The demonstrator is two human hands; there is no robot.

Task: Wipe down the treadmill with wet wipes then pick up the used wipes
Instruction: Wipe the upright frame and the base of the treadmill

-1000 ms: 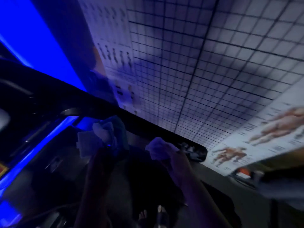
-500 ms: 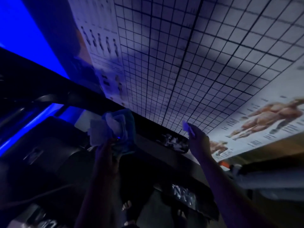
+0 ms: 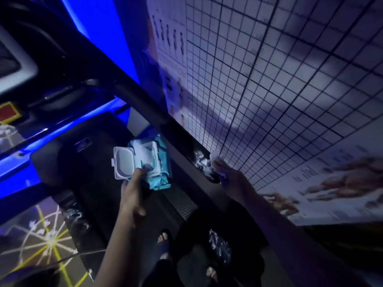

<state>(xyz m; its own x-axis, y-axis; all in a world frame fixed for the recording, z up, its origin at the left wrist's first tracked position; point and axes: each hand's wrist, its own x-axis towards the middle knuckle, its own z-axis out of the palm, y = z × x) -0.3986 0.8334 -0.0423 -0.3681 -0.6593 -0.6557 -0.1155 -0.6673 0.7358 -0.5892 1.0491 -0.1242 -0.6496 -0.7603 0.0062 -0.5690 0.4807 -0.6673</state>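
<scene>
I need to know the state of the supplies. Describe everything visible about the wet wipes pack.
The wet wipes pack is a soft teal pouch with a white rigid dispenser on its face. Its hinged white lid is flipped open toward the left. The left hand grips the pack from below, thumb on the dispenser opening, holding it up in the air over the dark treadmill. Print on it is unreadable.

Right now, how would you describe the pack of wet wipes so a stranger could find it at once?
Start at the big gridded wall panel and follow the dark treadmill rail below it down toward the person. The wet wipes pack is in the left hand, above the dark deck. It is the only teal thing, with its white flip lid open.
</scene>
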